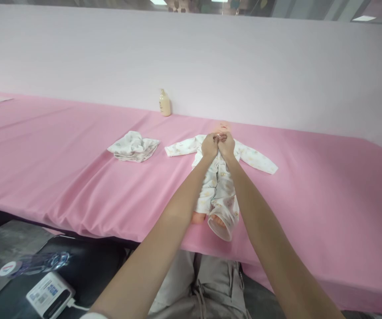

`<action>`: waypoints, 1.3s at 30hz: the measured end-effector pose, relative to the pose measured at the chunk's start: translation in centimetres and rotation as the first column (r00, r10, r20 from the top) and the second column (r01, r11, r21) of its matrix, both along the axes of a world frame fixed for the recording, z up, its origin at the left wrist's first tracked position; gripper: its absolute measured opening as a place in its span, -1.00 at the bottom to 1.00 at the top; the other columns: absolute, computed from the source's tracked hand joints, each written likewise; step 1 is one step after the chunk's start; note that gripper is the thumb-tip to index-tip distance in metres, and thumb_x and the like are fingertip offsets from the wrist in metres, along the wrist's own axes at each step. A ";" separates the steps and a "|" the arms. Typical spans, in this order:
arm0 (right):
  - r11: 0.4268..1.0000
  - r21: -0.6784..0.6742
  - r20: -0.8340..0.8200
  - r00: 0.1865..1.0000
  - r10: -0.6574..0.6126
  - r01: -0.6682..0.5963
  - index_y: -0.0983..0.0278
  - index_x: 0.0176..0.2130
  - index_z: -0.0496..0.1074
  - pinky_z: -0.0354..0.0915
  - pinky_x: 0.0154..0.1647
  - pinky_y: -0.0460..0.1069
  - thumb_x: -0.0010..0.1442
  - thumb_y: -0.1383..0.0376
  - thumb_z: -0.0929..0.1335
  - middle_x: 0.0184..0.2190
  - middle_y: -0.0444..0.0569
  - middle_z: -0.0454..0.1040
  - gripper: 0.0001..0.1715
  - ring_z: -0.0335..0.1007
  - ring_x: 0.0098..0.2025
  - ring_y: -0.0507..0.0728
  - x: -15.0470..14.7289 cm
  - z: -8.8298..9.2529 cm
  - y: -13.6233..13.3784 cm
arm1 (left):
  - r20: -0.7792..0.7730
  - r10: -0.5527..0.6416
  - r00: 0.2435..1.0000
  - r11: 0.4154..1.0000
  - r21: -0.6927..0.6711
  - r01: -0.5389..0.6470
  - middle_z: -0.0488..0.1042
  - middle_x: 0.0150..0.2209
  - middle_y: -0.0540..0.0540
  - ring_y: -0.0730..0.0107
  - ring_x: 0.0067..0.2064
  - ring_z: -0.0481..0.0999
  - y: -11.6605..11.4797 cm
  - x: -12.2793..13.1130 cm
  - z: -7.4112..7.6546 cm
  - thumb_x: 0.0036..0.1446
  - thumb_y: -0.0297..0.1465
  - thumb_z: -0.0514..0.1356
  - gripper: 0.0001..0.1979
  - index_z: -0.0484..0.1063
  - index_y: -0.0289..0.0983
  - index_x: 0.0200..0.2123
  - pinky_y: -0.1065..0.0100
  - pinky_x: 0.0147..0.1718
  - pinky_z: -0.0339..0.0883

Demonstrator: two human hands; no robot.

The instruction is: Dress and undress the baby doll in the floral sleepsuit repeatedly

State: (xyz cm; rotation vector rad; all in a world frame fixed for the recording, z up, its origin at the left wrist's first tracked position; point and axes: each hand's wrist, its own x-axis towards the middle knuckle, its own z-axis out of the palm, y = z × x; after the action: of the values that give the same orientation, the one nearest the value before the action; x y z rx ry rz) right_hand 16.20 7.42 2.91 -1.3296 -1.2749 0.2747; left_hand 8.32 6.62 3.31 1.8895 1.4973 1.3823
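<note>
A baby doll lies on its back on the pink tablecloth, dressed in a white printed romper with both sleeves spread out. Its bare feet stick out toward me at the table's edge. My left hand and my right hand are side by side at the romper's collar, just below the doll's chin. Both have their fingers curled and pinched on the fabric there. My forearms cover much of the doll's body.
A folded white printed cloth lies left of the doll. A small cream bottle stands at the back against the pale wall. Below the table at left are a plastic bottle and a white device.
</note>
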 end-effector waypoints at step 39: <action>0.968 0.206 -0.154 0.982 -0.112 0.143 0.26 -0.25 0.20 0.27 -0.22 -0.02 -0.07 0.45 0.18 -0.28 -0.04 0.30 -0.70 0.32 -0.32 0.04 0.0 -0.9 -1.9 | -0.130 -0.042 0.991 0.999 0.011 0.044 0.48 -0.14 -0.06 0.37 -0.13 0.43 -1.6 0.3 0.7 0.23 -0.33 -0.02 -0.77 0.38 -0.21 -0.15 0.42 -0.14 0.21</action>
State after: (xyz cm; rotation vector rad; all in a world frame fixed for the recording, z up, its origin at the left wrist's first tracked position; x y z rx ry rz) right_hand 16.17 5.47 2.05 -1.1784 -1.0626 0.1324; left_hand 8.61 4.99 3.96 2.0433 1.5006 1.2751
